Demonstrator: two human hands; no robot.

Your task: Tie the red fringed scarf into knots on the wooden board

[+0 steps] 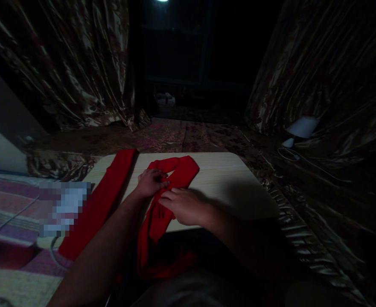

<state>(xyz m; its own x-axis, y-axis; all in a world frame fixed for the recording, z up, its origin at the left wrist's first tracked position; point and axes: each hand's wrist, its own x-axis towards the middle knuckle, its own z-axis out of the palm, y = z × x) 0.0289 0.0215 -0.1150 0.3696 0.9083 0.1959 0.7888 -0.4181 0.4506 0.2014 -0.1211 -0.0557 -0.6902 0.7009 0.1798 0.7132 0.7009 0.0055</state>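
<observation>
A long red cloth that looks like a scarf (183,172) lies on a small pale wooden table (226,179), bent into a loop at its far end. The rest of it runs over the near edge and hangs down in front of my body. My left hand (151,183) grips the loop's left side, fingers curled on the cloth and thumb pointing right. Just nearer and to the right, my right hand (183,205) has its fingers closed together on the crossing layers. Some fingertips are hard to see in the dim light.
Another straight length of red cloth (111,183) lies along the table's left side. A striped bed cover (8,204) spreads at the left, with a blurred-out patch above it. Patterned curtains (94,64) hang behind. A white lamp (303,127) with a cord stands at right.
</observation>
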